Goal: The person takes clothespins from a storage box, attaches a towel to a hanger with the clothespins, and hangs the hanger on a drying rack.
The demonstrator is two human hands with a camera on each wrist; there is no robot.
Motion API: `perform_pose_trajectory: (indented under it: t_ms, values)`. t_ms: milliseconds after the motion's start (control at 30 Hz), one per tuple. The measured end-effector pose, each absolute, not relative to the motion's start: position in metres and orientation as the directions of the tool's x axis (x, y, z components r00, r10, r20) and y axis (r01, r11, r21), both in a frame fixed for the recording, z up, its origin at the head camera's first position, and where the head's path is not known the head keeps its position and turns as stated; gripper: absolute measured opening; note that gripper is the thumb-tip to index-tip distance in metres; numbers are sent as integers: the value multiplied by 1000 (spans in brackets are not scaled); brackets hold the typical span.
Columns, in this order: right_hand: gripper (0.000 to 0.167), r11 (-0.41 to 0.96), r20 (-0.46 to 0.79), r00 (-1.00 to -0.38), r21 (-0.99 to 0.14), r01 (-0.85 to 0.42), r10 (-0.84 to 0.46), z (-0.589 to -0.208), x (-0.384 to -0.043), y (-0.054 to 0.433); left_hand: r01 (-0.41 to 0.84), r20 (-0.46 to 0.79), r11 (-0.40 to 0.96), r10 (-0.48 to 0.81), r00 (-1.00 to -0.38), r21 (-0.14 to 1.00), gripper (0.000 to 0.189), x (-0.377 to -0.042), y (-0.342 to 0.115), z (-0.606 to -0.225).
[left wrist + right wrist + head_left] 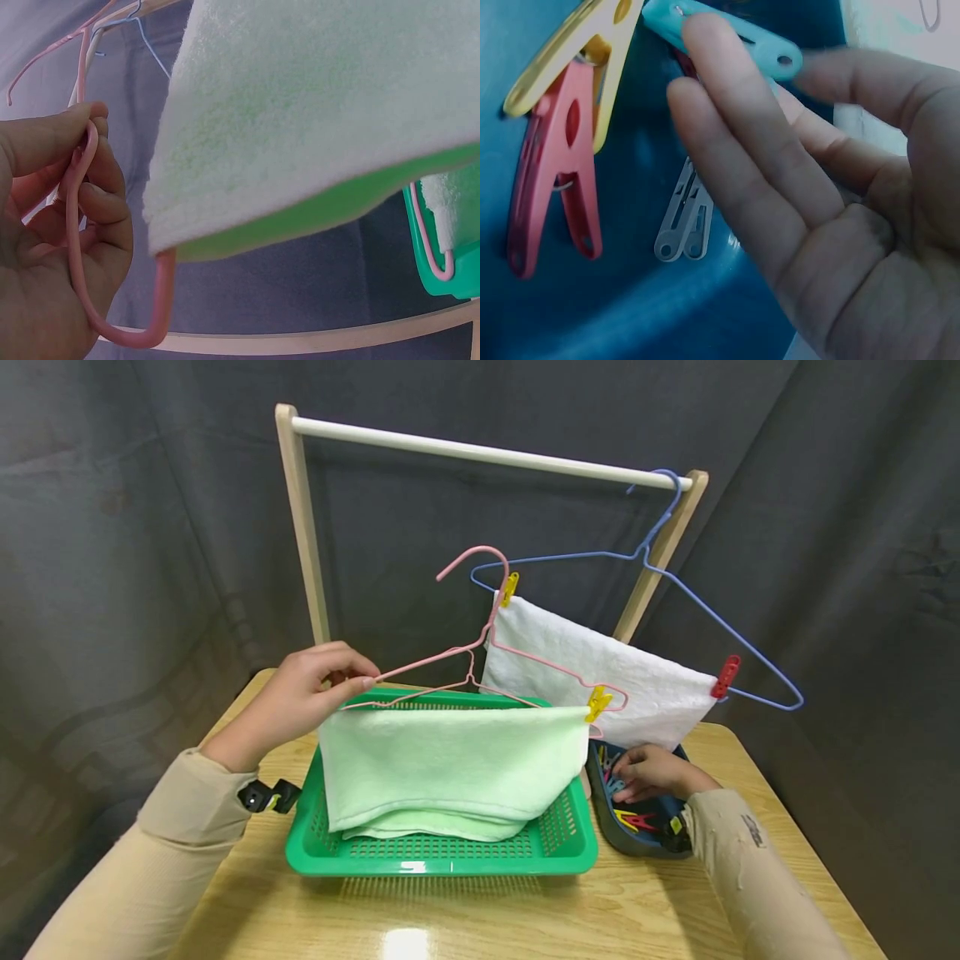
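Note:
My left hand pinches the left end of a pink wire hanger above a green basket. A pale green towel is draped over the hanger's bar, and a yellow peg clips its right end. In the left wrist view the fingers curl round the hanger's bend beside the towel. My right hand reaches into a dark blue bin of pegs. Its straight fingers touch a cyan peg, near yellow, red and grey pegs.
A wooden rack stands behind the basket. A blue hanger hangs on its right end with a white towel held by a yellow peg and a red peg. All rests on a wooden table before a dark curtain.

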State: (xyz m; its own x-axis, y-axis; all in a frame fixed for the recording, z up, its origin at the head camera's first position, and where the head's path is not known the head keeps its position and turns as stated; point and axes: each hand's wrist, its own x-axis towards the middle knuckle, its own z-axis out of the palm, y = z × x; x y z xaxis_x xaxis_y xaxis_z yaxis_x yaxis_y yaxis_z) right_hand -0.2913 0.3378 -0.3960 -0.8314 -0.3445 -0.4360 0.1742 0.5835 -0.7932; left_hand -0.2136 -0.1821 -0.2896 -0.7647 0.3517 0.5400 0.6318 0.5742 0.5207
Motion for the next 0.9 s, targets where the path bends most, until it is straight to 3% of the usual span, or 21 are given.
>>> perform_pose_trajectory:
  t_ms: [467,900]
  values:
    - [24,547,-377,-824,-831,99,-423,-396,-290,343,643,557,566,348,-754,516,8,-213,-182,-292]
    - [12,629,-370,-831,-777,31,-416,-392,-288,339,646,560,568,350,-751,511,8,-213,-182,-291]
